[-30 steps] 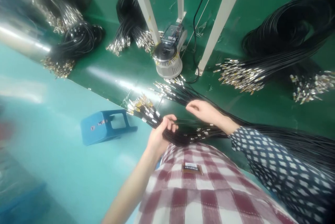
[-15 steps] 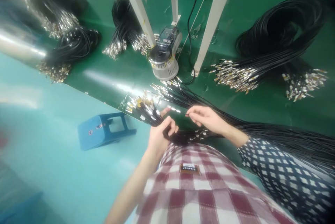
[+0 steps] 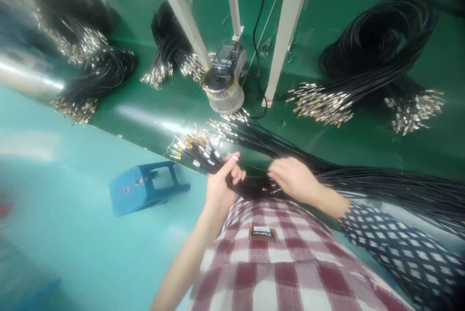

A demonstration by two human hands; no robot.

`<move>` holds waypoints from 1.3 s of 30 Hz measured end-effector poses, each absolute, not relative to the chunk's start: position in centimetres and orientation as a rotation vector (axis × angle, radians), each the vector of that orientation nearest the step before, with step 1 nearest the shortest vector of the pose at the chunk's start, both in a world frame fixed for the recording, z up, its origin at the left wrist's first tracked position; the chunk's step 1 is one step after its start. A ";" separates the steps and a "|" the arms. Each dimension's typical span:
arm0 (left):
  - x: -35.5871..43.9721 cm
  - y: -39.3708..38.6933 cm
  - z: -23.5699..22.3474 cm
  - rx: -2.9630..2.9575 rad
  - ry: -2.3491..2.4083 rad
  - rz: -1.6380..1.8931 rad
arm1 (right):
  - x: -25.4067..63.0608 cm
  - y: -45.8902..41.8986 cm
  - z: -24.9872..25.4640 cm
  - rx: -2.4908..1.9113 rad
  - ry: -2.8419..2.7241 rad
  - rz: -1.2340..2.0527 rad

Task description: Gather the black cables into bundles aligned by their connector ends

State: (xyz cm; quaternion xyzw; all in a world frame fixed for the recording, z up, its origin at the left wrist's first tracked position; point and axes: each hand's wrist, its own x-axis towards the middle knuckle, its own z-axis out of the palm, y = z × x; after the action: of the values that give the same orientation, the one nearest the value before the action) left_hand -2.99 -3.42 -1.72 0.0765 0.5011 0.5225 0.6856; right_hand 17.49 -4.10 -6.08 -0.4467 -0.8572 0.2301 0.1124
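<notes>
My left hand [image 3: 224,182] is closed round a bundle of black cables [image 3: 205,152], whose silver and yellowish tips fan out toward the left. Between its thumb and index finger sits the silver end of a single cable. My right hand [image 3: 293,179] is a little to the right, fingers bent together and blurred; a thin line runs from it to the left hand's pinch. What its fingertips hold is partly hidden. A loose layer of black cables [image 3: 348,178] stretches behind and past the right hand across the green table [image 3: 145,129].
A grey round-based device [image 3: 225,93] with a dark top stands behind the hands, beside white metal posts [image 3: 290,30]. Coiled cable bundles [image 3: 378,44] lie at the right and more at the left. On the floor is a blue stool [image 3: 136,187].
My left thumb has closed on the single cable's end near the index finger. My right hand has moved slightly right and down, its fingers drawn together. The view has shifted a little.
</notes>
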 end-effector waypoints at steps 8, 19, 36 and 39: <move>-3.3 -3.4 -2.1 0.147 1.076 1.144 | 18.1 -4.5 -6.1 -1.318 -2.313 0.819; -4.1 -3.4 -2.6 0.238 1.097 1.020 | 10.4 -0.4 -1.7 -1.289 -2.050 1.402; -3.9 -2.6 -3.7 0.163 0.989 1.072 | 15.9 3.1 -9.8 -1.755 -2.230 0.852; -3.5 -2.4 -3.3 0.198 1.012 1.085 | 17.5 1.3 -8.1 -1.619 -2.042 1.000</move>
State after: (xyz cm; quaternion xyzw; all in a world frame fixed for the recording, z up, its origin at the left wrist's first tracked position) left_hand -3.51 -2.39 -3.32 0.0899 0.4599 0.4932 0.7329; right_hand 17.55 1.26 -8.15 -0.5713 -0.7203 0.3527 0.1743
